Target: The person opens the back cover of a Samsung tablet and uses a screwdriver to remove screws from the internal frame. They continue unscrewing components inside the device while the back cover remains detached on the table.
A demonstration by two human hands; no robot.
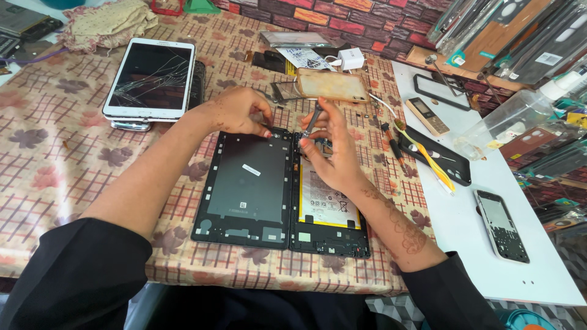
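- Black back cover lies flat on checked tablecloth, opened tablet body touching its right edge.
- left hand: fingertips pinched together on cover's top edge.
- right hand: fingers clamped on thin metal tool, tip above tablet body's top.
- cracked white tablet up-left of cover.

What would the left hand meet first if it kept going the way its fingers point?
Likely the right hand and the thin tool it holds; the left hand points rightward along the opened tablet's top edge. Depth is unclear.
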